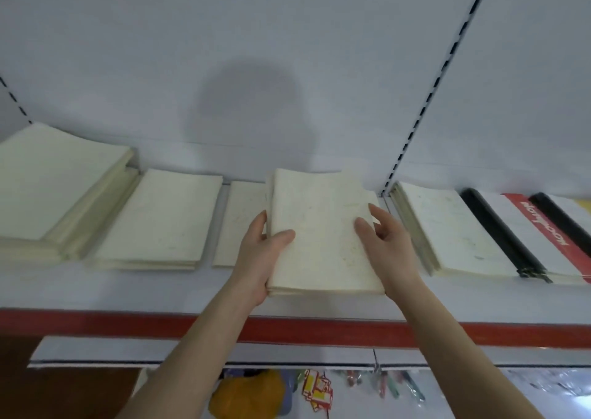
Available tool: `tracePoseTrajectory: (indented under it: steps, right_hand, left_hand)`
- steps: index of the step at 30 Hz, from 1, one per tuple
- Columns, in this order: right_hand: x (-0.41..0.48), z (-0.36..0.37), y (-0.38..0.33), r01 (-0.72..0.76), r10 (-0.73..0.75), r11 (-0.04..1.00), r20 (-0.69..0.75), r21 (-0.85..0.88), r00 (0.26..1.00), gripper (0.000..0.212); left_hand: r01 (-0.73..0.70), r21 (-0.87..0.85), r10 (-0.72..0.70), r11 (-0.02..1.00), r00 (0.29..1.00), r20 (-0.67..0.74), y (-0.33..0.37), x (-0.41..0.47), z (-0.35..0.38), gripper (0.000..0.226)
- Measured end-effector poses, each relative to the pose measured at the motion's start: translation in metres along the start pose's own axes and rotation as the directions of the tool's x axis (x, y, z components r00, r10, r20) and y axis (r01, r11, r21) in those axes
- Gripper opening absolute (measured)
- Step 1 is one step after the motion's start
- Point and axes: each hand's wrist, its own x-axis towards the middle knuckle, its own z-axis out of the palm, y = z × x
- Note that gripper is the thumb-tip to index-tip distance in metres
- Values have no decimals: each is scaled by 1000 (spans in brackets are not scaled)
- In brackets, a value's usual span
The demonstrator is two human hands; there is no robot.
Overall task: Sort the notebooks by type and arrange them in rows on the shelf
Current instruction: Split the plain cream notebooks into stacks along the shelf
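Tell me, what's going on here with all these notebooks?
A person is sorting notebooks on a white shelf. The left hand and right hand grip a cream stack by its two sides, thumbs on top, at the middle of the shelf. More cream piles lie in a row to its left. A right pile sits on the other side, with black and red notebooks beyond it.
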Motion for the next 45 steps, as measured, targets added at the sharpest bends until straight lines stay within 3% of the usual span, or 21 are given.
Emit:
tracePoseTrajectory:
  steps: [9,23,27,32,38,45]
  right_hand:
    - [12,17,-6,-3,2,1000,-23,-30,1000,24]
    - [19,110,-34,56,-56,998,6,13,998,27]
    - [33,130,-59,-5,0,998,79,63,997,26]
    - [38,130,-81,-55,32,990,175,129,984,28]
    - [30,119,-88,-4,-13,989,111,149,994,21]
    - [13,98,-78,-97,86,972,63,212,994,19]
  left_hand:
    - [-12,12,12,1000,1000,-12,2,19,-13,46]
    - [-112,30,114,993,990,-81,41,39,-98,36]
    - [-94,-40,93,995,995,-46,69,50,-115,30]
    - [-68,-64,68,996,998,-4,86,62,-124,43]
    - [-92,-89,97,992,994,47,88,60,-115,40]
    - [-80,-122,94,989,989,115,68,52,-98,38]
